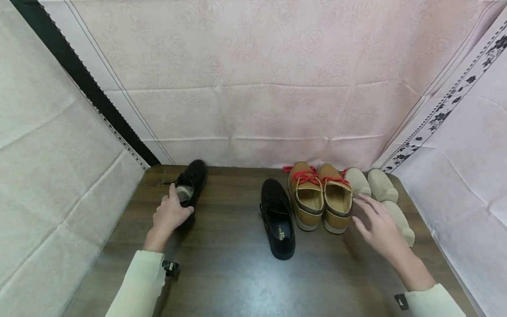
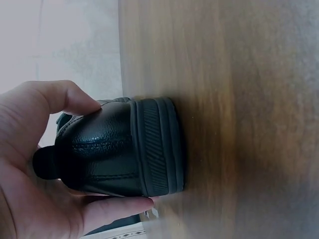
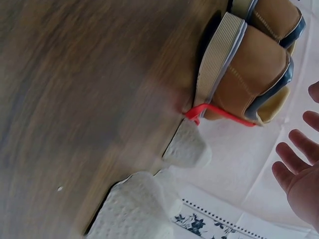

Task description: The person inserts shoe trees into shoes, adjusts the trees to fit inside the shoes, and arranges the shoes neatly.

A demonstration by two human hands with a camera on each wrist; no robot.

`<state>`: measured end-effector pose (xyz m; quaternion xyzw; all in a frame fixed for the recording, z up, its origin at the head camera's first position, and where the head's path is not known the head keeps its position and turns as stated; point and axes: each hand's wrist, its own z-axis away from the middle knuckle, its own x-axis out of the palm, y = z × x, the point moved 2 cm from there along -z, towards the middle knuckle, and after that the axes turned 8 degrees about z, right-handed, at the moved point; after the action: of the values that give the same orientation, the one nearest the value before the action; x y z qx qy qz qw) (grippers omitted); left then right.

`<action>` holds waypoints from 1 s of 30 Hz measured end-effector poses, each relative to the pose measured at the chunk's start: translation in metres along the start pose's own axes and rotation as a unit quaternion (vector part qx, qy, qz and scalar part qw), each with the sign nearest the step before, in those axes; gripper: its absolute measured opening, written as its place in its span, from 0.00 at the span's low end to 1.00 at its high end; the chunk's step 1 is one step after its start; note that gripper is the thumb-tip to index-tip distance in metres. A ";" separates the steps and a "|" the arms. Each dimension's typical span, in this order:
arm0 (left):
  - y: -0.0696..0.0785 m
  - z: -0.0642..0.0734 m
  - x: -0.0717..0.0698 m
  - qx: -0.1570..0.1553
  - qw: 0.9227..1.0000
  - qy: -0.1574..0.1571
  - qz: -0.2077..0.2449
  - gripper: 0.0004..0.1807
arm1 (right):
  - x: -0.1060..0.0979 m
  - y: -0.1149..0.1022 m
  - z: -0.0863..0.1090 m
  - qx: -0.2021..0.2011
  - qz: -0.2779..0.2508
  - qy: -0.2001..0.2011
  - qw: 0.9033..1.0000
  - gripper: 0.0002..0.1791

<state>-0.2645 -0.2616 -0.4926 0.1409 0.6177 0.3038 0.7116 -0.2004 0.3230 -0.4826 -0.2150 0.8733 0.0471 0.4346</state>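
Observation:
At the far left of the table, my left hand (image 1: 171, 214) grips a black shoe (image 1: 199, 172) around its heel. In the left wrist view, thumb and fingers lie on either side of the black heel (image 2: 104, 149), whose sole is against the wood. A pale insert (image 1: 184, 193) shows inside the shoe's opening. My right hand (image 1: 380, 226) holds nothing, fingers spread, between a pair of tan shoes with red laces (image 1: 336, 222) and three cream moulded shoe inserts (image 1: 399, 222). Whether it touches an insert cannot be told.
The other black shoe (image 1: 283, 246) stands left of the tan pair, its insole exposed. Under everything is a brown wooden table (image 1: 233, 273). Patterned pale cloth (image 1: 253, 110) closes off the back, and more cloth (image 1: 467, 189) rises along the right side.

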 end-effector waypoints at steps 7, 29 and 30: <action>-0.003 -0.001 -0.003 -0.008 1.000 -0.010 0.000 0.60 | -0.002 0.005 0.005 0.012 0.015 0.001 1.000 0.30; 0.021 0.020 -0.009 0.044 0.997 0.069 0.009 0.57 | -0.008 0.023 0.010 0.034 0.019 0.008 0.999 0.30; 0.025 0.023 -0.009 0.055 0.995 0.080 0.009 0.56 | -0.008 0.024 0.010 0.040 0.019 0.005 0.999 0.30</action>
<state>-0.2496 -0.2436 -0.4661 0.1609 0.6873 0.2858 0.6481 -0.1986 0.3498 -0.4846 -0.1811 0.8806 0.0196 0.4375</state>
